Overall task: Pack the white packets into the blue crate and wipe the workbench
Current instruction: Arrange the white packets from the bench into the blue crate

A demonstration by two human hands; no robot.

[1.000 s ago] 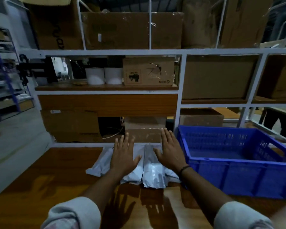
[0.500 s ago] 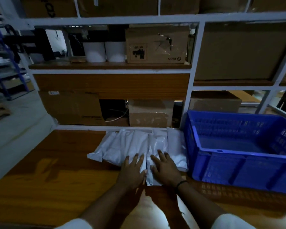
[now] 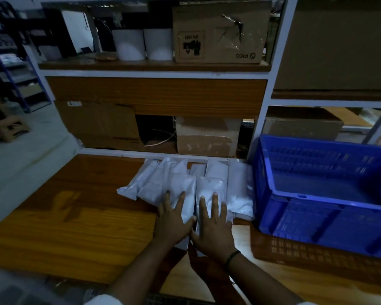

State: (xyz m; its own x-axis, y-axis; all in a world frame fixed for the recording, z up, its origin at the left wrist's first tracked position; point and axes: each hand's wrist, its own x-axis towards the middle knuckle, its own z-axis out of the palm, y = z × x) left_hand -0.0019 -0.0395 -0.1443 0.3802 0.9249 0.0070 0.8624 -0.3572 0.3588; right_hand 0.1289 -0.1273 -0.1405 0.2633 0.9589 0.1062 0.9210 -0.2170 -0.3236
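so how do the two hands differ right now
The right hand has a dark band at its wrist; the left hand has none. The right hand lies nearer the crate, the left hand farther from it. Both lie flat, fingers straight, on the packets.

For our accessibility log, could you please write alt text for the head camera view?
The left hand and right hand rest flat, fingers spread, on a row of white packets lying on the wooden workbench. A blue crate stands just right of them, no packets visible inside. Shelves holding cardboard boxes rise behind.
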